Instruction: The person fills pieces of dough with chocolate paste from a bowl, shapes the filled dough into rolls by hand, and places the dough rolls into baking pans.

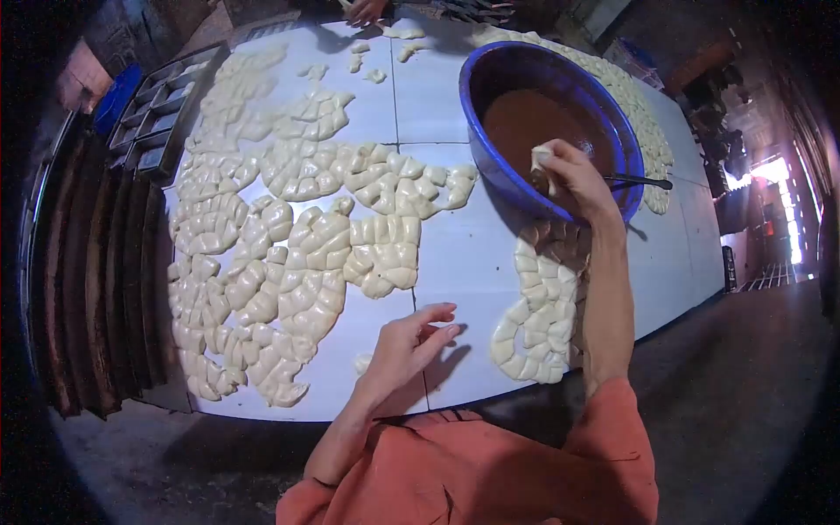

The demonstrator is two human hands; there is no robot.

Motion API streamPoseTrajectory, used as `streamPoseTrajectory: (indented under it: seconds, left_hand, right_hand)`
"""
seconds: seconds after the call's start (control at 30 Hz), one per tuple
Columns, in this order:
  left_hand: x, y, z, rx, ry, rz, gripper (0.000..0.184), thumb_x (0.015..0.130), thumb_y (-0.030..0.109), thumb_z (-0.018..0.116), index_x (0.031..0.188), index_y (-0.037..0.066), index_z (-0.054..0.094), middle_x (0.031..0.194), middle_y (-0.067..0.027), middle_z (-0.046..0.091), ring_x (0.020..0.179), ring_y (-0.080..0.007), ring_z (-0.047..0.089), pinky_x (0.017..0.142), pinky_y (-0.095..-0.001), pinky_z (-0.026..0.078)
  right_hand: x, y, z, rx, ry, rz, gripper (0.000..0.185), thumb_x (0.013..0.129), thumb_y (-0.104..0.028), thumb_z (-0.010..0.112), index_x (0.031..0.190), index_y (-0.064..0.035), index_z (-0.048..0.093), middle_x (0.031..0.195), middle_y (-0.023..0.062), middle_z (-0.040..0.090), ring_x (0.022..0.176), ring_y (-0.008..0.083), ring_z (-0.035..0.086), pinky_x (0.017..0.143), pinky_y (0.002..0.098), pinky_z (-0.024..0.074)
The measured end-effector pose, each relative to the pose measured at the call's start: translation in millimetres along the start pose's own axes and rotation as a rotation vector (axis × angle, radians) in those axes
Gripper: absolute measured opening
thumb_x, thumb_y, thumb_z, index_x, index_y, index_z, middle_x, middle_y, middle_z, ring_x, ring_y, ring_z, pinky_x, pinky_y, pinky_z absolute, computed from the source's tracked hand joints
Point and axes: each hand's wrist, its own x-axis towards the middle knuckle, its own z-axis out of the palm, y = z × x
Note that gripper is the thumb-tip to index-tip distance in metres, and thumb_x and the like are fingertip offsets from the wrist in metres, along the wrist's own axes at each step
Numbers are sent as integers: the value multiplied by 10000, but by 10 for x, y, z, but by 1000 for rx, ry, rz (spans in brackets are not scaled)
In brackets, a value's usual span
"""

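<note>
My right hand (570, 175) is over the near rim of a blue tub (479, 131), with a small piece of white dough (542, 156) pinched in its fingers. Thick brown paste (547, 118) fills part of the tub, and a dark utensil handle (643, 181) rests across its right rim. Just below the tub, a patch of dough pieces (542, 302) lies partly behind my right forearm. My left hand (411, 341) is low over the white tabletop (464, 254), thumb and fingers apart, holding nothing.
Many dough pieces (297, 254) cover the table's left side, and more (643, 114) lie behind the tub. Another person's hand (366, 12) is at the far edge. A compartmented tray (162, 114) and stacked dark boards (96, 280) stand at the left.
</note>
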Motion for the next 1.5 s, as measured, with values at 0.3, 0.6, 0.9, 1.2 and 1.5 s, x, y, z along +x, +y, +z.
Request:
streamPoseTrajectory:
  seconds: [0.3,0.6,0.9,1.2,1.5]
  left_hand:
    - [440,211,253,-587,-29,86,472,1050,360,514,1379,23,542,1277,-64,649,1215,-185,582,958,-345,494]
    - [170,-262,-187,-967,220,15,249,994,222,635,1134,19,672,1003,-34,706,864,-94,649,794,-241,512]
    - [-54,-425,-206,-519,502,114,320,938,170,711,1178,-40,694,1004,-56,727,864,-90,647,790,-230,522]
    - [-29,-230,-615,-475,290,-15,342,921,235,738,1142,-24,705,892,-27,705,743,-53,610,605,-204,495]
    - [-212,-234,-589,-479,134,10,325,927,204,722,1186,11,685,986,-62,713,820,-101,672,649,-234,559]
  right_hand:
    - [-905,-247,1144,991,104,-130,151,1010,-115,567,1152,-74,540,989,55,662,824,137,699,703,274,610]
    - [-1434,-26,2094,1096,0,-17,450,881,33,583,1301,-49,447,1206,127,611,1077,219,646,893,347,576]
    - [-1618,151,2763,-194,421,-387,361,831,-4,738,1181,-39,660,1230,158,583,1096,275,605,846,340,533]
    - [-1665,69,2709,462,162,-36,260,872,-35,725,1127,1,688,1000,70,695,834,127,605,794,248,498]
    - [-1699,314,2582,81,166,-535,364,875,-115,767,1212,-42,650,1089,87,615,993,183,588,833,303,501]
